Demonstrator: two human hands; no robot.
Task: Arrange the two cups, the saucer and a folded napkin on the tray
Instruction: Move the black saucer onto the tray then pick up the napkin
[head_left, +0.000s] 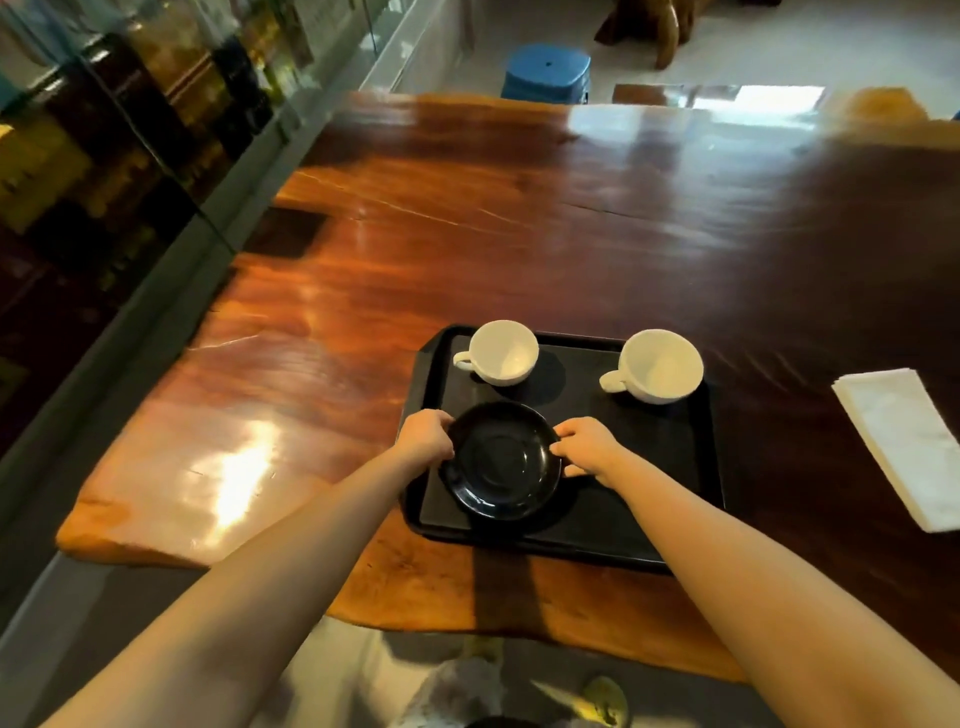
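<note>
Glossy wood bench (467, 249) is carrying the tray (670, 467), with a glass wall to its left. Both hands, left (427, 435) and right (589, 448), are pinching the saucer (501, 460) rim on the tray's near-left. Best lowered level, clear of the cups (501, 352) (655, 366) at the tray's far side. The napkin (906, 441) is lying right of the tray.

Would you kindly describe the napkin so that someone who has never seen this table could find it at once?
Start from the dark wooden table and find the black tray near its front edge. To the right of the tray, lying directly on the wood, is the napkin. It is a flat, white, folded oblong, the only task item off the tray, unlike the round cups and saucer.
</note>
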